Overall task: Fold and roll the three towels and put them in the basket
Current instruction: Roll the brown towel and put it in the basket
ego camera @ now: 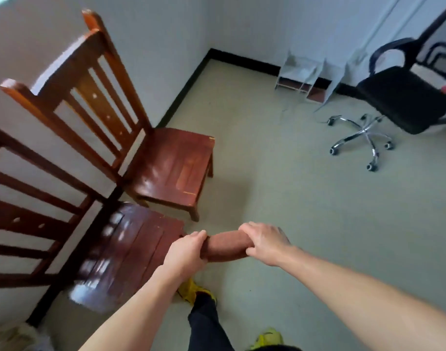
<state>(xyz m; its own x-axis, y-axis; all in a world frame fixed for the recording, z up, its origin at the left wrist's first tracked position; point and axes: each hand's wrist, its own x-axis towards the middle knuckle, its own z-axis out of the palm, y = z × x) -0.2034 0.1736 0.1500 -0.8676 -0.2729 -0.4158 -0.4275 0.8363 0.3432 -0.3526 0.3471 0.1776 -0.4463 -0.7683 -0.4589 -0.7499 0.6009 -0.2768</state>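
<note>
The rolled brown towel (227, 247), held in mid-air beside the near wooden chair (130, 252), looks soft and light, so left hand (185, 252) and right hand (263, 243) grip its ends to stop it unrolling

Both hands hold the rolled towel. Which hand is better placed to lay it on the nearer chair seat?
Probably left. The left hand grips the towel roll at the end beside the nearer chair seat; the right hand holds the other end, over the floor.

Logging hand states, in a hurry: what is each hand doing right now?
Left hand: grips one end of the rolled brown towel.
Right hand: grips the towel's other end.
</note>
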